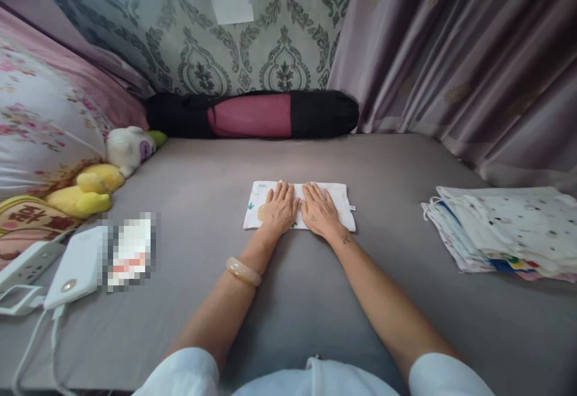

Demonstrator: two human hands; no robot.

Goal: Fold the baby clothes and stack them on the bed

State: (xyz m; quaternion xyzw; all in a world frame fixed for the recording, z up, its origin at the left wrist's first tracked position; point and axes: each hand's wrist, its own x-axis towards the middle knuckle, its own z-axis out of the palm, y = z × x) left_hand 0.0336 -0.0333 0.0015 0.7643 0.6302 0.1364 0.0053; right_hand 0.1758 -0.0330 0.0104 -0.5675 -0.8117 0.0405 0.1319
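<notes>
A small white printed cloth (342,201), folded into a flat rectangle, lies on the grey bed sheet (297,300) in front of me. My left hand (280,208) rests flat on its middle, fingers stretched out and together. My right hand (319,210) lies flat right beside it, also with fingers extended. Both palms press down on the cloth; neither hand grips anything. A pale bangle (243,271) sits on my left wrist.
A stack of folded printed cloths (505,228) lies at the right. Plush toys (108,167) and a floral pillow (40,125) are at the left, with a white power strip (27,267) and charger (74,267). A black and pink roll (252,115) lies along the wall; curtains (473,59) hang at the right.
</notes>
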